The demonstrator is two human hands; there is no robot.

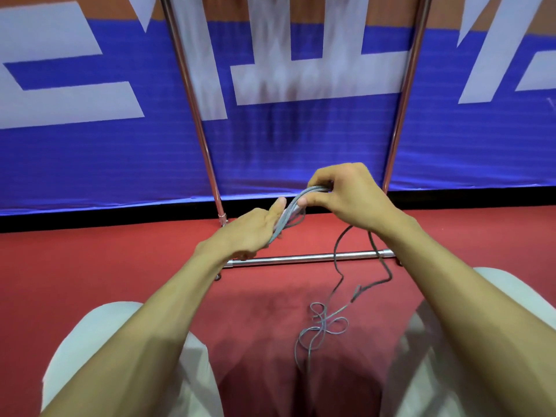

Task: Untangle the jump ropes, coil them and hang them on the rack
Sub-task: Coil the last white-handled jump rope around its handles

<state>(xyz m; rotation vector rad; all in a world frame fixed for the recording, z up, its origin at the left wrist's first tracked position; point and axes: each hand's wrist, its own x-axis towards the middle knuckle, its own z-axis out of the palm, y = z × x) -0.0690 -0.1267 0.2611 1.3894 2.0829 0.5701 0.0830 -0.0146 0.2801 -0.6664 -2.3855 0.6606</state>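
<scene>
The trouble sits at lower middle of the frame. The loose rope (324, 321) lies on the red floor (90, 266) in a snarl of small loops, and drawing more of it into the coil (290, 206) could cinch that knot tight or snag it on the rack (301, 257) bar it crosses. At centre, the right hand (346, 197) has a pinching grip on the coil's top, and the left hand (252, 230) is closed round its lower end. The rope looks thin, grey-blue and slick, the rack is polished metal tube, and the floor is matte.
</scene>
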